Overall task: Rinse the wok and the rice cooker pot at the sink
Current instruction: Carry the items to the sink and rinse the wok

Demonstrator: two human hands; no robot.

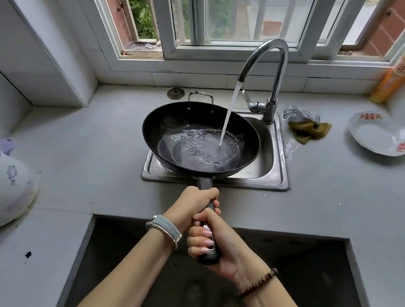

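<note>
So the wok is held over the sink with tap water pouring into it, left grip and right grip both clenched round its handle, left one nearer the sink.

- both hands, left hand and right hand, grip the wok handle over the sink
- faucet water pooling in the wok

A home kitchen, I'd say: beyond my fingers a steel sink and running tap, to their right a detergent bottle and plate.
</note>
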